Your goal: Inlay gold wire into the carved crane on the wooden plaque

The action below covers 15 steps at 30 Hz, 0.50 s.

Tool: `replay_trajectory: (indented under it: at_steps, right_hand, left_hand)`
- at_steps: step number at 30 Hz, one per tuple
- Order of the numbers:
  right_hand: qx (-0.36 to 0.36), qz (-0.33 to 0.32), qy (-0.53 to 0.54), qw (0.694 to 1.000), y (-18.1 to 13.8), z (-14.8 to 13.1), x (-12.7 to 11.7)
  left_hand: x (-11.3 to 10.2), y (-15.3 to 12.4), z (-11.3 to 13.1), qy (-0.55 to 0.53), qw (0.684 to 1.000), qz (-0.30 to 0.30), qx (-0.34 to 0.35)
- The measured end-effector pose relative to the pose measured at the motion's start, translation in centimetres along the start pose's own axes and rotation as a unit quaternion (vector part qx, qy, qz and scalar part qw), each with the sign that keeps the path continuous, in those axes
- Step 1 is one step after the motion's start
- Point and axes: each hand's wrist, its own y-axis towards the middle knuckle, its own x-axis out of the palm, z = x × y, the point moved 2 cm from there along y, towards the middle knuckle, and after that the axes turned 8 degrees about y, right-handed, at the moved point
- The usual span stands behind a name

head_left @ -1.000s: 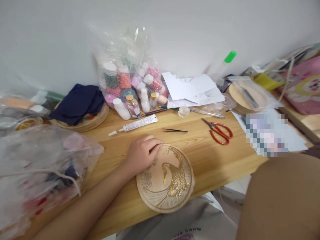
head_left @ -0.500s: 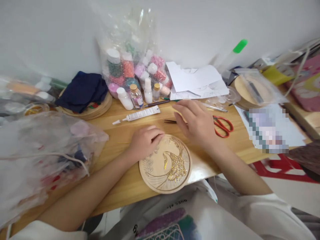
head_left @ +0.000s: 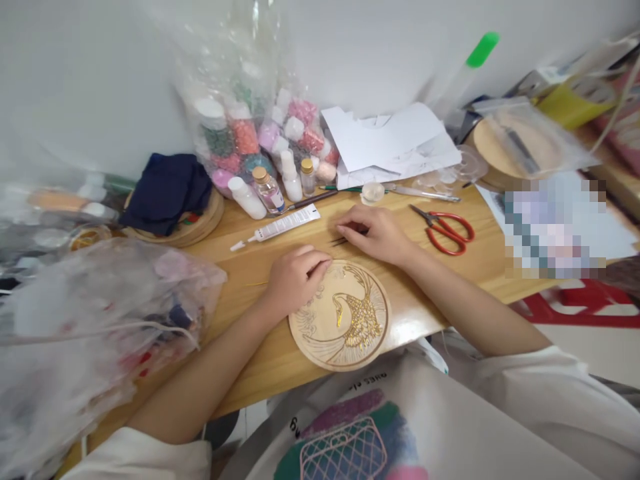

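Note:
A round wooden plaque (head_left: 320,310) with a carved bird, partly outlined in gold wire, lies at the table's front edge. My left hand (head_left: 297,280) rests over its upper left rim, fingers curled and pressed together; what they may hold is hidden. A thin gold wire (head_left: 257,285) shows on the table left of that hand. Beyond the plaque, my right hand (head_left: 375,233) is closed around dark tweezers (head_left: 340,241), whose tips point left. Red-handled scissors (head_left: 450,230) lie to its right, and a white glue tube (head_left: 287,223) lies to its left.
Small bottles (head_left: 265,190) and a clear bag of coloured jars (head_left: 250,133) stand against the wall. White papers (head_left: 390,143) and a pen (head_left: 425,194) lie right of them. A plastic bag (head_left: 125,320) covers the left side; dark blue cloth (head_left: 167,193) sits behind it.
My right hand has come down and left onto the tweezers and closed on them. A small pale round container and the scissors' blades are now uncovered. My left hand stays on the plaque.

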Motion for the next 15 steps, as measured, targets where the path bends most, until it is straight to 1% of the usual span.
replay_trajectory:
  at_steps: [5, 11, 15]
  right_hand:
    - [0.010, -0.029, 0.030, 0.999, 0.1, 0.4, -0.1]
    - [-0.057, -0.113, 0.064, 0.990, 0.2, 0.6, -0.9]
    - [-0.064, -0.141, 0.073, 0.985, 0.1, 0.8, -1.3]
  left_hand:
    - [0.1, -0.1, 0.0, -0.002, 1.000, -0.003, -0.002]
    - [-0.1, 0.0, 0.0, 0.001, 1.000, -0.005, 0.003]
    - [-0.1, 0.1, 0.0, -0.003, 1.000, -0.004, 0.004]
